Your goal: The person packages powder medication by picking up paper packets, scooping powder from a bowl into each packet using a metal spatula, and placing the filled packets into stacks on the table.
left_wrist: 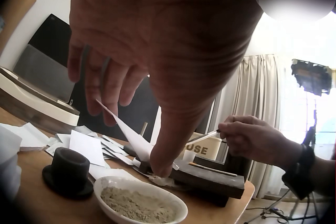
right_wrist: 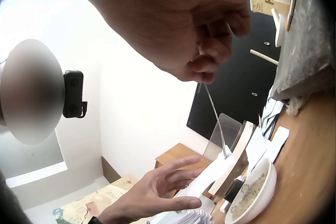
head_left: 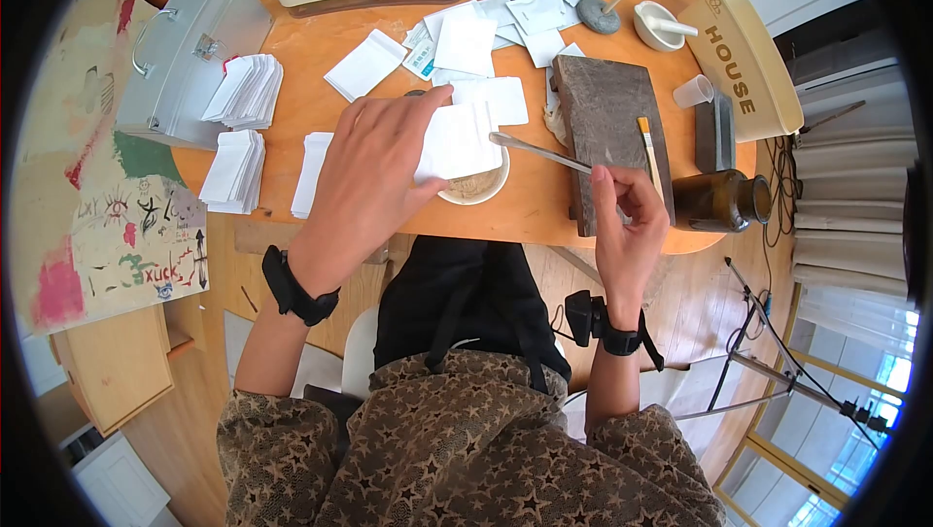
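My left hand (head_left: 364, 158) holds a small white paper packet (head_left: 457, 143) by its edges, between thumb and fingers. Below the packet stands a white bowl (left_wrist: 181, 211) of grey-brown powder (left_wrist: 137, 205), partly covered by the packet in the head view. Between thumb and fingertips, my right hand (head_left: 630, 226) pinches a thin metal spoon (head_left: 544, 152). Its flattened tip is right at the packet's near-right edge, as the right wrist view also shows. Close to the bowl sits a black brimmed cylinder (left_wrist: 71, 170), mostly hidden behind the left hand in the head view.
Stacks of white packets (head_left: 236, 170) stand on the left by a silver case (head_left: 199, 56). Loose packets (head_left: 466, 41) lie at the back. To the right are a dark wooden board (head_left: 607, 109) with a brush (head_left: 648, 148), a brown jar (head_left: 719, 201) and a HOUSE box (head_left: 739, 61).
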Available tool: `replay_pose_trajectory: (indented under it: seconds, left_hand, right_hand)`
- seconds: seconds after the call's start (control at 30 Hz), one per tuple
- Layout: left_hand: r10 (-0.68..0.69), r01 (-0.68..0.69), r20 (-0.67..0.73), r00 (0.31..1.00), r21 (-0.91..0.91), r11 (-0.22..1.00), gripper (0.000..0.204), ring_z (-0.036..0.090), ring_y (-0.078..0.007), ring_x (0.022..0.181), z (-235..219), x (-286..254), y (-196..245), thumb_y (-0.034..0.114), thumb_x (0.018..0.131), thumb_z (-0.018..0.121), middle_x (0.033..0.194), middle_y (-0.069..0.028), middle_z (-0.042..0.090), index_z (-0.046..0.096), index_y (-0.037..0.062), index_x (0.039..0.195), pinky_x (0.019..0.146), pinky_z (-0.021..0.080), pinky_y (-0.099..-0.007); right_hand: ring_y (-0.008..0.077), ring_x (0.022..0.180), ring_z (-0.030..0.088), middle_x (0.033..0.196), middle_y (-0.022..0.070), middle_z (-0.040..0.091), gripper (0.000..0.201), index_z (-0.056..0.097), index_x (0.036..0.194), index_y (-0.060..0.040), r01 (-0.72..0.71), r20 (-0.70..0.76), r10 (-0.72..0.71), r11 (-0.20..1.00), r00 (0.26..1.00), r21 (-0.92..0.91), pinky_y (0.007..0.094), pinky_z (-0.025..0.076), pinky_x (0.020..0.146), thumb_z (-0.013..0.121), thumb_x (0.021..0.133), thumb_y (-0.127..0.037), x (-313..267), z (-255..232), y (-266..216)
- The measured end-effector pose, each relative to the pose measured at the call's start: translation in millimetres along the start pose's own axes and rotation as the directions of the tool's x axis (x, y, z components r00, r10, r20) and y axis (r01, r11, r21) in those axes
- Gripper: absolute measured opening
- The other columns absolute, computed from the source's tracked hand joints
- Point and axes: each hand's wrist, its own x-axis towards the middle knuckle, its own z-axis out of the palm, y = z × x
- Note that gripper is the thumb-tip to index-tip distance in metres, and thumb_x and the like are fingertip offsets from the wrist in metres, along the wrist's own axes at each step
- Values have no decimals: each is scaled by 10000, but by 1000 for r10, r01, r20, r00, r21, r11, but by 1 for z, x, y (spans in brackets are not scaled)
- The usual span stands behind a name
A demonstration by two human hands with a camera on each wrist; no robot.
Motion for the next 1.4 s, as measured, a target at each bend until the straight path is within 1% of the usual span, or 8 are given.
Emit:
replay_pose_trajectory:
  seconds: [0.3, 0.6, 0.77, 1.0, 1.07, 1.2, 1.27, 1.4]
  left_hand:
    - [4, -4, 6, 1000, -28, 1000, 837, 556, -331, 1180, 2, 0, -3, 132, 694, 871, 1251, -146, 620, 501, 110, 1444, 1087, 397, -434]
    - [15, -14, 9, 1000, -79, 997, 788, 548, -352, 1207, 5, 0, -7, 131, 709, 867, 1280, -157, 613, 510, 102, 1410, 1085, 400, -449]
    - [2, 8, 67, 998, -134, 991, 779, 515, -371, 1266, 5, 0, -10, 119, 734, 847, 1350, -166, 581, 489, 102, 1426, 1110, 389, -455]
    - [34, -29, 48, 998, -104, 994, 802, 473, -371, 1318, 20, 6, -18, 74, 774, 786, 1378, -169, 538, 430, 115, 1492, 1130, 377, -462]
    - [23, -15, 93, 995, -77, 997, 816, 452, -377, 1335, 21, 10, -16, 42, 786, 752, 1385, -170, 507, 403, 119, 1519, 1144, 368, -465]
    - [22, -14, 107, 994, -71, 997, 820, 446, -381, 1330, 22, 13, -16, 28, 791, 734, 1383, -169, 487, 392, 125, 1530, 1151, 366, -465]
    - [69, -65, 74, 995, -58, 996, 819, 451, -382, 1318, 24, 13, -17, 22, 786, 732, 1362, -166, 485, 400, 130, 1527, 1149, 371, -461]
    - [78, -75, 57, 995, -40, 996, 805, 453, -376, 1311, 27, 16, -15, 14, 781, 728, 1326, -161, 493, 419, 133, 1514, 1146, 377, -459]
  right_hand:
    - [48, 641, 476, 661, 1, 572, 167, 673, 899, 20, -13, 21, 13, 1000, 1000, 0, 221, 391, 602, 707, 970, -128, 1, 0, 2]
    - [25, 637, 447, 678, -38, 560, 183, 673, 908, 21, -78, 61, 72, 992, 996, 99, 213, 361, 584, 699, 983, -145, 3, 1, 12]
    - [9, 614, 441, 677, -54, 551, 184, 675, 918, 12, -122, 112, 105, 981, 988, 153, 201, 329, 550, 689, 994, -154, 4, 2, 20]
    - [9, 599, 435, 661, -59, 529, 185, 672, 915, 7, -119, 110, 100, 976, 989, 185, 205, 322, 540, 686, 998, -159, 7, 8, 17]
    - [10, 596, 438, 662, -58, 525, 184, 669, 919, 7, -102, 98, 88, 984, 991, 144, 204, 331, 537, 684, 999, -158, 7, 9, 17]
    - [7, 595, 438, 669, -56, 528, 183, 667, 925, 6, -98, 95, 86, 987, 992, 125, 202, 333, 531, 682, 1001, -160, 8, 8, 21]
    - [5, 593, 428, 671, -57, 523, 184, 668, 930, 6, -115, 90, 102, 980, 991, 163, 199, 327, 523, 678, 1004, -162, 7, 7, 19]
    - [5, 586, 430, 664, -59, 517, 188, 668, 930, 7, -108, 82, 96, 982, 992, 156, 198, 326, 518, 676, 1006, -166, 9, 7, 22]
